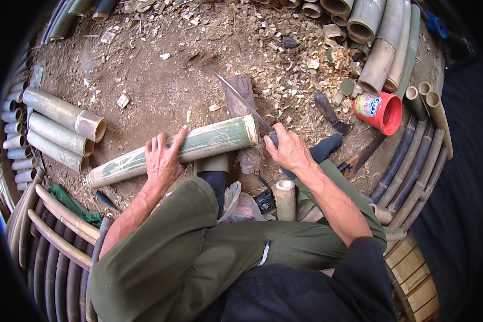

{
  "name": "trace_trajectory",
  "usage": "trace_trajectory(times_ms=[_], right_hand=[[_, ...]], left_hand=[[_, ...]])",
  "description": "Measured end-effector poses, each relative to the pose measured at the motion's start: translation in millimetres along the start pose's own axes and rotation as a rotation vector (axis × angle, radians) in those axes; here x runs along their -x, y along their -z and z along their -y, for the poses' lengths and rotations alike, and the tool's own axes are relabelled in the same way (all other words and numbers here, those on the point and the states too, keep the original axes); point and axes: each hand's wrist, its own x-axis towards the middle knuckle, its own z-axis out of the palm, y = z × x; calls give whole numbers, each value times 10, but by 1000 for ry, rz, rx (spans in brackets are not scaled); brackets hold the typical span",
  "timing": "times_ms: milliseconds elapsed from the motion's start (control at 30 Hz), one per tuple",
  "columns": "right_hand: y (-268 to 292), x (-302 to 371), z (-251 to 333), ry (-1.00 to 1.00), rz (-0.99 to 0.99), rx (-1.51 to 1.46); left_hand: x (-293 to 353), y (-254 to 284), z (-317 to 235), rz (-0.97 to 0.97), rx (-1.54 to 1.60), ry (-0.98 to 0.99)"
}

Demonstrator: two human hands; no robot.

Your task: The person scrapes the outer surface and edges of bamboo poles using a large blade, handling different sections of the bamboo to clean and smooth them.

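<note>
A thick green bamboo section lies slantwise across my lap area, its right end higher and scraped pale at the rim. My left hand grips it near the middle, fingers over the top. In my right hand is the dark handle of a long knife. Its blade points up and left, passing close to the bamboo's right end; whether the two touch I cannot tell. Under that end, a worn wooden block lies on the ground.
Cut bamboo lengths lie at the left, and longer bamboo poles at the upper right. A red tub leans on its side. Nearby lies a saw. Between my legs are an upright bamboo piece and a plastic bag. Wood chips litter the dirt.
</note>
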Motion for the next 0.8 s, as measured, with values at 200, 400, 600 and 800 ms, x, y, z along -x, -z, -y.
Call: trace_trajectory(times_ms=[200, 400, 600, 800], right_hand=[[39, 91, 16, -119, 55, -123], [200, 241, 247, 32, -151, -173], [216, 236, 431, 340, -446, -182], [216, 171, 284, 23, -86, -149]], left_hand=[[-466, 382, 422, 628, 396, 10], [-455, 495, 234, 544, 168, 31], [-442, 439, 257, 485, 178, 29], [-431, 458, 222, 467, 191, 48]])
